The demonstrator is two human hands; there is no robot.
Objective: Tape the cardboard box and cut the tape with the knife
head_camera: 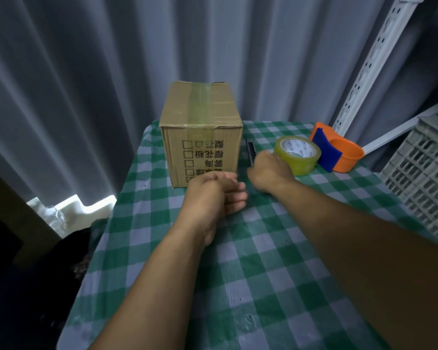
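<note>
The cardboard box [201,132] stands at the far left of the table. A strip of clear tape runs over its top and down the front. The dark knife [250,150] lies on the cloth just right of the box. My right hand [271,171] covers the knife's near end with its fingers curled down around it. Touching that hand on the right is the yellowish tape roll [299,155], lying flat. My left hand [214,195] hovers in front of the box's lower corner, fingers loosely curled with nothing in them.
The table carries a green and white checked cloth [250,261]. An orange and blue tape dispenser [338,151] lies behind the roll. A grey plastic crate [425,178] stands at the right edge, with a white metal shelf upright [372,59] behind it. Grey curtains hang behind the table.
</note>
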